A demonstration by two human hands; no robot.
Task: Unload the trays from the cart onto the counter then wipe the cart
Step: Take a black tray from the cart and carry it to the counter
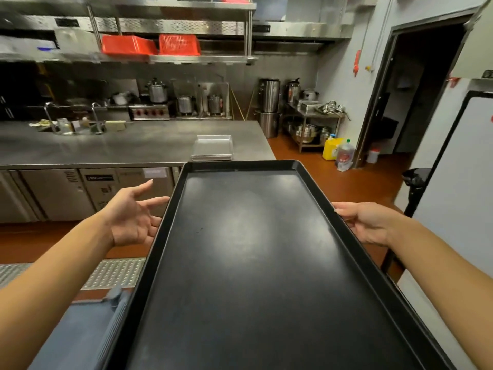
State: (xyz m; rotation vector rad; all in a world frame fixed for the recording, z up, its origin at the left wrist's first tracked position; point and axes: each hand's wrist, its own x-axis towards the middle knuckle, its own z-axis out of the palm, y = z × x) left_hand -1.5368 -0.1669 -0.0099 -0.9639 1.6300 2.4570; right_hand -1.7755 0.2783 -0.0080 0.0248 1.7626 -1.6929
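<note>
- Black plastic tray (256,263), long, shallow and empty, sits in front of the person over what seems to be the blue-grey cart (80,337); whether it rests there or is already lifted cannot be told.
- Judged stiff and light, with a smooth, perhaps slippery sheen; the raised rims along both long sides look the best places to take hold.
- Its long axis runs straight away from the person, far end pointing at the steel worktop (133,145).
- Right hand (370,222) has its grip curled over the right rim, thumb on top.
- Left hand (136,212) has its grip spread, palm toward the left rim, just beside it and not touching.
- Stacked pale metal trays (212,147) lie near the worktop's edge.
</note>
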